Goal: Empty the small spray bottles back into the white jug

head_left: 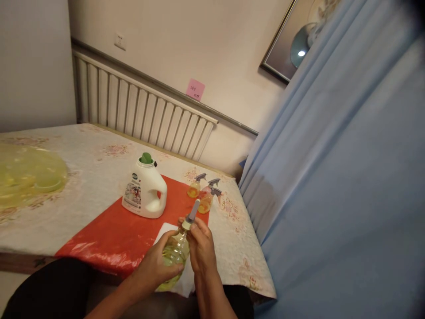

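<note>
The spray bottle (pixel 175 254) is clear, rounded plastic holding yellow-green liquid, and its grey trigger head (pixel 192 215) is a narrow, angled piece rising from a pale collar. Behind it, further onto the table, stands a white detergent jug (pixel 145 190), smooth and squat, with a moulded handle, a printed label and a green cap. To the right of that jug, three small spray bottles (pixel 204 195) with amber liquid and grey triggers stand close together.

The jug rests on a glossy red mat (pixel 113 230) that wrinkles and shines at its near edge. Under the mat lies a pale floral tablecloth (pixel 76 177), and left of the jug a translucent yellow plastic sheet (pixel 28 173) lies crumpled. Beyond the jug a white ribbed radiator (pixel 142 113) runs along a cream wall with a pink sticky note (pixel 195 89). A blue curtain (pixel 332 177) hangs well to the jug's right.

The spray bottle sits in front of the jug, at the table's near edge over a white cloth (pixel 164 232). The left hand (pixel 157 266) wraps its body, fingers curled around the belly. The right hand (pixel 201 248) pinches the neck, fingertips closed just below the trigger head.
</note>
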`<state>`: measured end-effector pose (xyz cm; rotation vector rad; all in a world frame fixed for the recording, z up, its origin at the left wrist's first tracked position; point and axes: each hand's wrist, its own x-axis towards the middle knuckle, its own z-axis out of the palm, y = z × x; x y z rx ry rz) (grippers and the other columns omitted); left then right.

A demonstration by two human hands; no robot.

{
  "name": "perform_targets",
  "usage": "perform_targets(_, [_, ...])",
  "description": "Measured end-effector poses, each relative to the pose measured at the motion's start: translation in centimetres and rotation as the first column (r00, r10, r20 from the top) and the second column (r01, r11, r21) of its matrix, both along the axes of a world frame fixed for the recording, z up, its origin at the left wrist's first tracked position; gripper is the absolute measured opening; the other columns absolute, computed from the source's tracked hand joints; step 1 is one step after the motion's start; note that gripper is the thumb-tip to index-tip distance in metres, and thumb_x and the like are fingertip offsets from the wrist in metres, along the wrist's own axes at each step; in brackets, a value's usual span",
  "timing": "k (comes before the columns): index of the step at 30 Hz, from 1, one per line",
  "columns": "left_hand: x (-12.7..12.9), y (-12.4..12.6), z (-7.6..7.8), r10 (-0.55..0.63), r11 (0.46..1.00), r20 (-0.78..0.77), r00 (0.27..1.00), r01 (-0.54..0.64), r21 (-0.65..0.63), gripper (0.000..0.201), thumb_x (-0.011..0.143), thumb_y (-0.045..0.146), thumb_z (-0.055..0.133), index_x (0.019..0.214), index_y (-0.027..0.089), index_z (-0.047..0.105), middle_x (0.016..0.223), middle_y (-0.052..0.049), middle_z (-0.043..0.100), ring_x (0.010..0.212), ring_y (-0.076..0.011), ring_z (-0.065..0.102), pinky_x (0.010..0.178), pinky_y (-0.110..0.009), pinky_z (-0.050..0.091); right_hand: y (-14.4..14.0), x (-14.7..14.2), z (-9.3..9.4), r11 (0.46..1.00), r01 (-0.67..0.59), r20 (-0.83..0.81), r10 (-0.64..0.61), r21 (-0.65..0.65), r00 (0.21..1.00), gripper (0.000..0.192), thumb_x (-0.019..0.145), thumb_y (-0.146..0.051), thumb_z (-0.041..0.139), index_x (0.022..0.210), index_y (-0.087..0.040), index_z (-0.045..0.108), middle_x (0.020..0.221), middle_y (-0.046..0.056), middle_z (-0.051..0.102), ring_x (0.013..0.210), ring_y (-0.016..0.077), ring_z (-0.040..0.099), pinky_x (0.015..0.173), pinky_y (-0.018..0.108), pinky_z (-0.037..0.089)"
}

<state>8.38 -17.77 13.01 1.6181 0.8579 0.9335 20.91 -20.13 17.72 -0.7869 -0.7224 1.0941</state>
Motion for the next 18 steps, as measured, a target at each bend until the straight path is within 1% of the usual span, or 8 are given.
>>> perform_targets(2, [0.0,0.0,0.0,0.005,1.0,0.007,1.0,-0.005,0.011,0.065,0.058,0.021,0.073,0.12,0.023,0.052,0.108,-0.006,0.07,0.098,-0.0299,0.066,0.086,-0.038,0.05,0.1,0.0,0.2,1.0,0.013,-0.028,-0.013,0.004,1.0,0.028,0.067,-0.028,0.078,0.09,-0.016,0.068,0.082,0.005,0.073,0.073,0.0176,0.066,0.075,0.03,0.05])
perform_targets(5, [0.2,0.1,-0.5,0.013,0.998,0.013,1.0,-0.013,0.055,0.067,0.057,0.02,0.073,0.12,0.023,0.053,0.113,-0.007,0.068,0.105,-0.0309,0.063,0.091,-0.039,0.048,0.4,-0.2,-0.2,0.996,0.086,-0.034,-0.086,-0.015,0.996,0.028,0.061,-0.022,0.082,0.082,-0.018,0.065,0.072,-0.001,0.069,0.064,0.0131,0.062,0.068,0.025,0.048])
perform_targets(8, [0.4,0.2,-0.9,0.032,0.996,0.004,0.999,-0.033,0.086,0.068,0.057,0.02,0.074,0.121,0.021,0.053,0.115,-0.009,0.067,0.105,-0.0316,0.063,0.092,-0.04,0.048,0.7,-0.3,-0.9,0.987,0.156,0.014,-0.156,-0.036,0.988,0.028,0.061,-0.021,0.081,0.085,-0.018,0.065,0.076,-0.001,0.069,0.067,0.013,0.061,0.068,0.024,0.048])
perform_targets(10, [0.5,0.2,-1.1,0.052,0.993,-0.021,0.998,-0.049,0.103,0.067,0.057,0.019,0.073,0.121,0.021,0.054,0.114,-0.009,0.068,0.102,-0.0314,0.064,0.091,-0.041,0.048,0.8,-0.4,-1.2,0.985,0.171,0.073,-0.168,-0.033,0.983,0.029,0.064,-0.022,0.079,0.09,-0.018,0.067,0.08,-0.001,0.068,0.071,0.0137,0.06,0.068,0.024,0.047])
perform_targets(12, [0.4,0.1,-1.0,0.057,0.992,-0.038,0.998,-0.052,0.112,0.067,0.057,0.02,0.073,0.121,0.021,0.054,0.111,-0.009,0.069,0.099,-0.0307,0.065,0.089,-0.04,0.049,0.7,-0.3,-1.3,0.987,0.16,0.114,-0.156,-0.033,0.981,0.026,0.067,-0.024,0.078,0.09,-0.018,0.068,0.076,-0.001,0.066,0.068,0.0129,0.057,0.065,0.022,0.046])
perform_targets(14, [0.3,0.1,-0.8,0.044,0.992,-0.036,0.998,-0.039,0.12,0.065,0.058,0.02,0.073,0.12,0.021,0.053,0.11,-0.008,0.069,0.099,-0.03,0.065,0.087,-0.039,0.05,0.5,-0.3,-1.2,0.99,0.137,0.114,-0.132,-0.033,0.985,0.022,0.071,-0.027,0.075,0.089,-0.018,0.069,0.072,-0.002,0.064,0.065,0.0117,0.055,0.063,0.022,0.044])
perform_targets(16, [0.2,0.1,-0.6,0.028,0.992,-0.039,0.999,-0.023,0.127,0.065,0.059,0.019,0.072,0.12,0.021,0.052,0.111,-0.007,0.069,0.1,-0.0292,0.065,0.088,-0.038,0.05,0.2,-0.3,-0.9,0.996,0.084,0.074,-0.082,-0.023,0.994,0.02,0.076,-0.03,0.071,0.091,-0.017,0.069,0.075,-0.001,0.066,0.065,0.0124,0.057,0.065,0.023,0.045])
perform_targets(18, [0.1,0.1,-0.4,0.011,0.992,-0.056,0.998,-0.004,0.128,0.064,0.06,0.019,0.07,0.121,0.021,0.05,0.111,-0.007,0.068,0.1,-0.0279,0.065,0.088,-0.038,0.05,0.1,-0.3,-0.5,1.0,0.024,0.026,-0.024,0.008,0.999,0.021,0.079,-0.032,0.067,0.093,-0.016,0.069,0.083,0.003,0.069,0.07,0.0143,0.06,0.069,0.026,0.046])
